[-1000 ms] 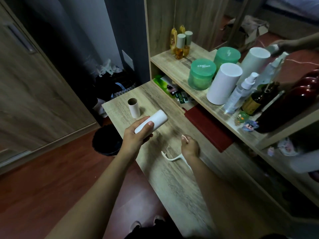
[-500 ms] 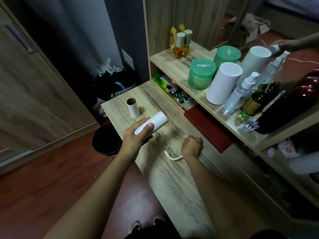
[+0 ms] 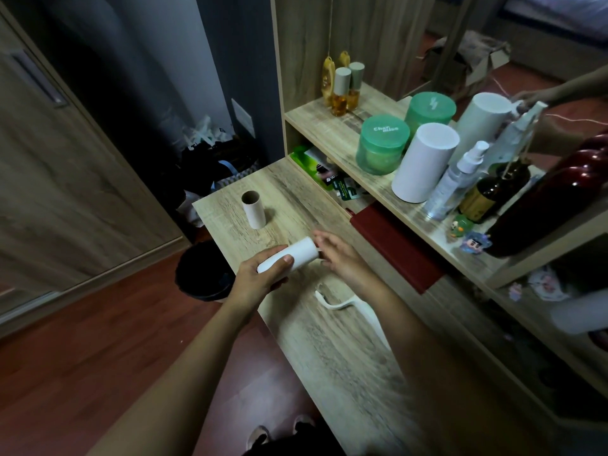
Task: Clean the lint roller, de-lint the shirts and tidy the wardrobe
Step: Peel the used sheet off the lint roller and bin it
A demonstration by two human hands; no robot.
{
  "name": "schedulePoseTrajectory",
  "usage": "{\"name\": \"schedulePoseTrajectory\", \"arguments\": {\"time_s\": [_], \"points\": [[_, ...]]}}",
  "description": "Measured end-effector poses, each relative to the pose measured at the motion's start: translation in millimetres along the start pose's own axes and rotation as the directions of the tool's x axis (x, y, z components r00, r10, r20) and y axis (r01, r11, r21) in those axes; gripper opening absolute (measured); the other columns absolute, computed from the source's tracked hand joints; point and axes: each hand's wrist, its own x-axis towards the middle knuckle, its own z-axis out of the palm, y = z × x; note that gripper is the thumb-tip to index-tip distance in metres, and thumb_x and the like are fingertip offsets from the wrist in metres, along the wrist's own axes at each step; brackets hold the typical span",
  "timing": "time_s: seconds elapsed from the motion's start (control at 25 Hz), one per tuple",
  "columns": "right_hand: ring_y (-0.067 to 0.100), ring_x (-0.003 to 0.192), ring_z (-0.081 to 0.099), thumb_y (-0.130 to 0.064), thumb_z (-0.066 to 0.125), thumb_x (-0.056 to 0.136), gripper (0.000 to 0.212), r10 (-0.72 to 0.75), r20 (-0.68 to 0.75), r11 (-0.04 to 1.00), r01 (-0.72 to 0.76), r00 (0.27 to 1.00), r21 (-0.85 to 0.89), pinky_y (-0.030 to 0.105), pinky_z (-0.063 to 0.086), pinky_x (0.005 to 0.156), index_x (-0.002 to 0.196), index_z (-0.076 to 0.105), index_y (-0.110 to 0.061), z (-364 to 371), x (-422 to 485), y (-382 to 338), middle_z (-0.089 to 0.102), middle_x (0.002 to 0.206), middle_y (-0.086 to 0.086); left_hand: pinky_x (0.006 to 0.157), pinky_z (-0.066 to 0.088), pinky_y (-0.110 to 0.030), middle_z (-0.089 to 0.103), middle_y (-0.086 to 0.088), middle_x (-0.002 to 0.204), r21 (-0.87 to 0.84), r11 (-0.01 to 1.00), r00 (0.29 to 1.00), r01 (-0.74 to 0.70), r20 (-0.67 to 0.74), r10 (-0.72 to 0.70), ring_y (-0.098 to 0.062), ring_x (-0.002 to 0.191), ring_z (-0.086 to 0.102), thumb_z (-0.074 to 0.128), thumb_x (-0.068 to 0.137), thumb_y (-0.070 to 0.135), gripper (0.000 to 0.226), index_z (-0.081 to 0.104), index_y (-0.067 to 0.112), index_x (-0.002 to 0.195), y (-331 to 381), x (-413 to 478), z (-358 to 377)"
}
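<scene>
My left hand (image 3: 260,278) grips a white lint roll (image 3: 296,253) held level over the wooden desk (image 3: 329,350). My right hand (image 3: 342,258) is at the roll's right end, fingers spread and touching its rim; it holds nothing that I can see. The white lint roller handle (image 3: 348,307) lies flat on the desk just below my right wrist, partly hidden by my forearm. An empty cardboard core (image 3: 254,209) stands upright on the desk's far left corner.
A black bin (image 3: 200,274) sits on the floor left of the desk. The shelf (image 3: 329,126) holds green jars (image 3: 383,144), white cylinders (image 3: 424,162), spray bottles and dark bottles. A red book (image 3: 394,245) lies under the shelf. A wardrobe door stands at left.
My right hand let go of the roller handle on the desk and rose to the right end of the roll. My left hand lowered the roll slightly toward me.
</scene>
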Motion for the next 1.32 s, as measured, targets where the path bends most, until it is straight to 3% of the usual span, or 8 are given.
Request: {"name": "schedulePoseTrajectory", "arguments": {"time_s": [0.16, 0.28, 0.4, 0.6, 0.68, 0.84, 1.04, 1.32], "points": [[0.010, 0.109, 0.057, -0.009, 0.059, 0.089, 0.036, -0.024, 0.103, 1.000, 0.025, 0.994, -0.008, 0.011, 0.048, 0.078, 0.124, 0.057, -0.015, -7.9, -0.6, -0.4, 0.060, 0.121, 0.004, 0.060, 0.050, -0.016, 0.064, -0.010, 0.101, 0.009, 1.000, 0.999, 0.025, 0.026, -0.025, -0.014, 0.075, 0.062, 0.066, 0.085, 0.020, 0.029, 0.066, 0.012, 0.113, -1.8, 0.1, -2.4], [0.013, 0.110, 0.058, -0.008, 0.066, 0.083, 0.032, -0.060, 0.101, 0.997, 0.065, 0.993, -0.044, 0.019, 0.049, 0.085, 0.112, 0.061, -0.021, -14.2, 1.4, -3.1, 0.062, 0.115, 0.002, 0.062, 0.052, -0.019, 0.065, -0.011, 0.103, 0.005, 1.000, 0.999, 0.027, 0.028, -0.028, -0.015, 0.076, 0.062, 0.067, 0.084, 0.021, 0.028, 0.067, 0.014, 0.112, -2.0, 2.9, -4.7], [0.014, 0.102, 0.062, -0.012, 0.073, 0.077, 0.031, -0.069, 0.082, 0.995, 0.075, 0.994, -0.063, 0.016, 0.051, 0.079, 0.102, 0.063, -0.027, -19.2, 4.2, -2.9, 0.062, 0.114, 0.003, 0.065, 0.054, -0.021, 0.065, -0.010, 0.101, -0.003, 0.999, 0.999, 0.040, 0.025, -0.040, -0.016, 0.076, 0.062, 0.067, 0.085, 0.021, 0.027, 0.067, 0.014, 0.110, -4.3, 2.4, -3.4], [0.006, 0.095, 0.062, -0.009, 0.069, 0.080, 0.039, -0.080, 0.081, 0.994, 0.085, 0.994, -0.062, 0.013, 0.050, 0.077, 0.116, 0.058, -0.021, -24.6, 13.9, 1.9, 0.058, 0.115, 0.003, 0.069, 0.052, -0.028, 0.066, -0.007, 0.096, -0.032, 0.998, 0.999, 0.049, -0.005, -0.049, -0.017, 0.072, 0.060, 0.070, 0.083, 0.026, 0.020, 0.070, 0.025, 0.103, -7.2, 5.6, -5.0], [0.014, 0.100, 0.061, -0.010, 0.072, 0.078, 0.042, -0.052, 0.016, 0.978, 0.055, 0.998, -0.201, 0.019, 0.049, 0.078, 0.116, 0.059, -0.021, -31.0, 22.5, 7.2, 0.059, 0.116, 0.003, 0.072, 0.053, -0.031, 0.067, -0.006, 0.097, -0.044, 0.997, 0.998, 0.057, -0.018, -0.058, -0.018, 0.074, 0.062, 0.071, 0.082, 0.028, 0.017, 0.071, 0.030, 0.098, -8.6, 7.8, -6.3], [0.021, 0.107, 0.058, -0.006, 0.076, 0.071, 0.045, -0.138, 0.001, 0.689, 0.097, 0.990, -0.718, 0.017, 0.038, 0.077, 0.113, 0.064, -0.012, -37.1, 45.6, 20.5, 0.060, 0.119, 0.008, 0.069, 0.055, -0.026, 0.067, -0.004, 0.098, -0.040, 0.998, 0.997, 0.056, -0.042, -0.058, -0.016, 0.075, 0.063, 0.068, 0.083, 0.024, 0.018, 0.070, 0.026, 0.101, -10.5, 10.6, -5.2], [0.025, 0.116, 0.054, -0.015, 0.065, 0.082, 0.041, -0.051, -0.001, 0.421, 0.021, 0.999, -0.907, 0.031, 0.043, 0.092, 0.122, 0.060, -0.020, -36.6, 67.2, 31.5, 0.055, 0.130, 0.003, 0.065, 0.054, -0.025, 0.068, -0.006, 0.095, 0.003, 0.998, 0.995, 0.065, -0.070, -0.064, -0.014, 0.069, 0.064, 0.069, 0.082, 0.022, 0.028, 0.068, 0.016, 0.110, -13.6, 14.3, -8.3], [0.024, 0.120, 0.048, -0.007, 0.071, 0.072, 0.056, -0.020, 0.038, 0.453, 0.043, 0.999, -0.890, 0.030, 0.043, 0.095, 0.124, 0.056, -0.020, -40.6, 72.7, 41.9, 0.046, 0.130, 0.002, 0.061, 0.052, -0.019, 0.067, -0.005, 0.095, 0.014, 0.998, 0.995, 0.057, -0.086, -0.055, -0.012, 0.068, 0.063, 0.068, 0.083, 0.023, 0.031, 0.067, 0.015, 0.113, -15.1, 19.6, -15.7]]}}
